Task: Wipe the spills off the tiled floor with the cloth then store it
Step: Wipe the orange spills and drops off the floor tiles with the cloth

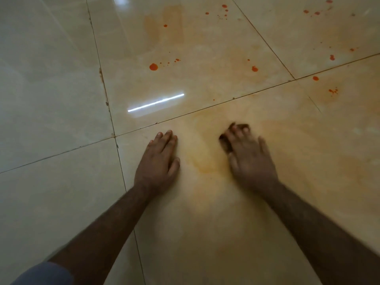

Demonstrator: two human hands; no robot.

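Observation:
My left hand (159,161) lies flat on the glossy beige tiled floor (51,99), fingers together, holding nothing. My right hand (249,157) presses a small dark cloth (225,144) against the floor; the hand is blurred and covers most of the cloth, which shows only at the fingertips and beside the thumb. Orange smears (202,163) spread over the tile between and around both hands. Red-orange drops lie further ahead: a large drop (153,67), another drop (254,68) and scattered splatter (333,91) to the right.
More red spots (224,9) sit at the far top and top right. Dark grout lines (109,112) cross the floor. A bright light reflection (155,102) lies ahead of my left hand. A blue sleeve or trouser edge (43,274) shows at bottom left.

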